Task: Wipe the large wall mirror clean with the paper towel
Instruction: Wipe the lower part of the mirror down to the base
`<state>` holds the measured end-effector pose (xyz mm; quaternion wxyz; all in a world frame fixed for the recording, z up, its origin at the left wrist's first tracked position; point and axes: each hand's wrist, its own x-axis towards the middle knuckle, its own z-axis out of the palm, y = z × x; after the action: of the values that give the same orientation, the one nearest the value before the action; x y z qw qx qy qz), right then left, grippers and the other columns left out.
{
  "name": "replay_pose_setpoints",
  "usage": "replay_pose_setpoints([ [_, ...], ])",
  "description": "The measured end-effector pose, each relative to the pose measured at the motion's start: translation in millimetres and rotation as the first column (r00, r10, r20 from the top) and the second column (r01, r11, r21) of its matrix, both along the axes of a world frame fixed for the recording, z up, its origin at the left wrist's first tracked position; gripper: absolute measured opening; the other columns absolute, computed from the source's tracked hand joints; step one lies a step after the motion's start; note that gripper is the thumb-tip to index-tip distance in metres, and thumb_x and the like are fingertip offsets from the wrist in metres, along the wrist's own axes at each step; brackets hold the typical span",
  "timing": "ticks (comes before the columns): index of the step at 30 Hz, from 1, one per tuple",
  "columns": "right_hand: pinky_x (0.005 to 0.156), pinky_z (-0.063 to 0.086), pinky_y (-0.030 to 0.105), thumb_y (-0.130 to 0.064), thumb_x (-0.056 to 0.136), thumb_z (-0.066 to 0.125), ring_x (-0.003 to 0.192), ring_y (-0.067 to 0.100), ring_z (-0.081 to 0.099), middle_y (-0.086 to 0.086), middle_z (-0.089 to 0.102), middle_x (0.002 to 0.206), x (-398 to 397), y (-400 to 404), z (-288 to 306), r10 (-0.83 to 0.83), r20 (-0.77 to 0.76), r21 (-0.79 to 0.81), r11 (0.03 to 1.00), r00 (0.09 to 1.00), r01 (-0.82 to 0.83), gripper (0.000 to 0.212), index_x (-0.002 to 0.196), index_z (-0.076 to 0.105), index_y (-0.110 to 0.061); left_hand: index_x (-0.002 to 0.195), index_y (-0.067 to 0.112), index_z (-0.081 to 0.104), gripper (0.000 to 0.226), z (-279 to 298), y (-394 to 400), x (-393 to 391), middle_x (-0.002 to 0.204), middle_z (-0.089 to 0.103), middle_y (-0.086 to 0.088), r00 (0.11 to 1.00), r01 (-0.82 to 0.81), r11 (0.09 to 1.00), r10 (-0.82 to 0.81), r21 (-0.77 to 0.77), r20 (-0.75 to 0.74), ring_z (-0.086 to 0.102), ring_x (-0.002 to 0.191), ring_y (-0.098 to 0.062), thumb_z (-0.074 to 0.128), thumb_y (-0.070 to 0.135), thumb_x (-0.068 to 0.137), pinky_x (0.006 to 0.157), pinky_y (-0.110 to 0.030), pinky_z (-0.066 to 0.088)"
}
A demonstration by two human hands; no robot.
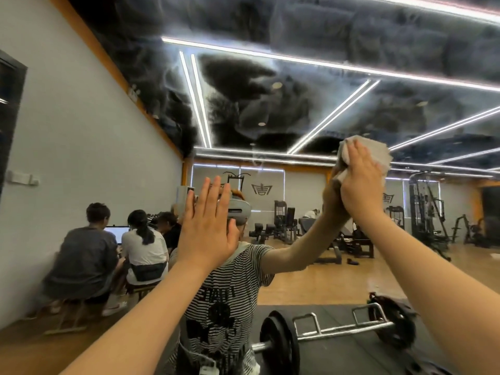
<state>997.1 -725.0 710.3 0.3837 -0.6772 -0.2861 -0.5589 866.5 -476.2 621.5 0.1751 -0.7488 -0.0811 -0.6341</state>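
Note:
The large wall mirror (311, 109) fills the view and reflects a gym and my own figure in a striped shirt. My right hand (359, 182) is raised high at the right and presses a crumpled grey-white paper towel (377, 151) flat against the glass, fingers straight over it. At the centre left, my left hand (208, 226) lies flat on the mirror with fingers straight and nothing in it. Hazy smears show on the glass above and left of the towel.
A grey wall (81, 144) meets the mirror at the left. The glass reflects several seated people (116, 253) with a laptop. A loaded trap barbell (338, 334) on a black mat appears low in the mirror, weight machines (422, 212) further back.

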Motion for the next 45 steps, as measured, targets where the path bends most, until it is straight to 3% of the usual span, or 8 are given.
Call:
replay_pose_setpoints([
  [4,0.106,0.031,0.017,0.004,0.089,0.05,0.117,0.005,0.037,0.007,0.043,0.146,-51.2,52.7,13.3,0.147,0.226,-0.041,0.989,0.963,-0.141,0.058,0.145,0.041,-0.012,0.148,0.007,0.021,0.068,0.0,0.9,-0.9,0.155,0.028,-0.02,1.0,-0.006,1.0,0.006,-0.001,-0.009,0.018,0.144,-0.031,0.034,0.036,0.088,0.116,-0.049,0.01],
  [8,0.12,0.014,0.044,-0.005,0.093,0.049,0.148,0.022,0.017,0.007,0.02,0.16,-82.4,114.0,30.0,0.087,0.348,-0.409,0.91,0.933,0.068,0.066,0.153,0.023,-0.014,0.147,0.006,0.023,0.068,1.1,1.5,-1.0,0.154,0.029,-0.021,1.0,-0.001,1.0,0.001,0.002,-0.005,0.018,0.144,-0.03,0.036,0.035,0.088,0.116,-0.048,0.009],
  [10,0.121,0.003,0.044,-0.013,0.098,0.046,0.15,0.02,0.004,0.003,0.008,0.163,-74.8,121.7,33.3,0.0,0.337,-0.464,0.87,0.941,0.166,0.068,0.155,0.011,-0.018,0.148,0.006,0.023,0.068,0.5,2.3,-1.6,0.155,0.028,-0.02,1.0,-0.01,1.0,0.01,0.003,-0.01,0.017,0.144,-0.03,0.036,0.036,0.088,0.116,-0.048,0.009],
  [23,0.117,-0.007,0.029,-0.042,0.096,0.009,0.145,0.008,-0.003,-0.01,0.0,0.156,14.6,17.4,-7.4,-0.089,0.119,-0.25,0.961,0.989,0.117,0.057,0.15,0.002,-0.025,0.15,0.009,0.019,0.068,0.1,3.2,-2.3,0.156,0.025,-0.017,1.0,-0.01,1.0,0.01,-0.008,-0.025,0.014,0.145,-0.028,0.033,0.037,0.089,0.117,-0.047,0.008],
  [31,0.119,0.007,0.034,-0.001,0.093,0.042,0.141,0.023,0.028,0.008,0.039,0.151,-28.8,35.3,-14.8,0.091,0.035,0.069,0.993,0.995,-0.093,0.051,0.143,0.044,-0.012,0.147,0.004,0.03,0.067,0.7,-0.4,-3.1,0.154,0.031,-0.02,1.0,-0.01,1.0,0.01,0.007,-0.01,0.016,0.143,-0.03,0.035,0.035,0.088,0.115,-0.047,0.006],
  [35,0.119,0.008,0.043,-0.012,0.089,0.05,0.142,0.029,0.027,0.011,0.04,0.151,-57.5,102.7,-33.1,0.106,0.384,-0.378,0.925,0.917,0.051,0.057,0.145,0.041,-0.012,0.147,0.003,0.028,0.067,1.8,0.0,-4.0,0.154,0.03,-0.021,1.0,0.006,1.0,-0.006,0.007,-0.001,0.017,0.143,-0.03,0.034,0.036,0.089,0.115,-0.048,0.008],
  [37,0.12,0.007,0.045,-0.021,0.094,0.048,0.147,0.022,0.016,0.005,0.023,0.159,-48.6,119.4,-38.3,0.038,0.391,-0.485,0.858,0.92,0.171,0.062,0.152,0.025,-0.018,0.147,0.003,0.027,0.067,1.3,0.5,-4.2,0.153,0.03,-0.02,1.0,0.011,1.0,-0.011,0.009,0.004,0.018,0.143,-0.03,0.034,0.036,0.089,0.115,-0.048,0.008],
  [45,0.118,0.005,0.04,-0.035,0.1,0.021,0.146,0.014,0.006,-0.005,0.008,0.156,-27.5,80.7,-44.2,-0.04,0.286,-0.369,0.918,0.957,0.148,0.053,0.15,0.01,-0.021,0.149,0.003,0.027,0.068,1.6,0.1,-7.9,0.156,0.024,-0.019,0.998,0.012,1.0,-0.012,-0.005,-0.062,0.011,0.145,-0.027,0.032,0.037,0.09,0.117,-0.038,-0.008],
])
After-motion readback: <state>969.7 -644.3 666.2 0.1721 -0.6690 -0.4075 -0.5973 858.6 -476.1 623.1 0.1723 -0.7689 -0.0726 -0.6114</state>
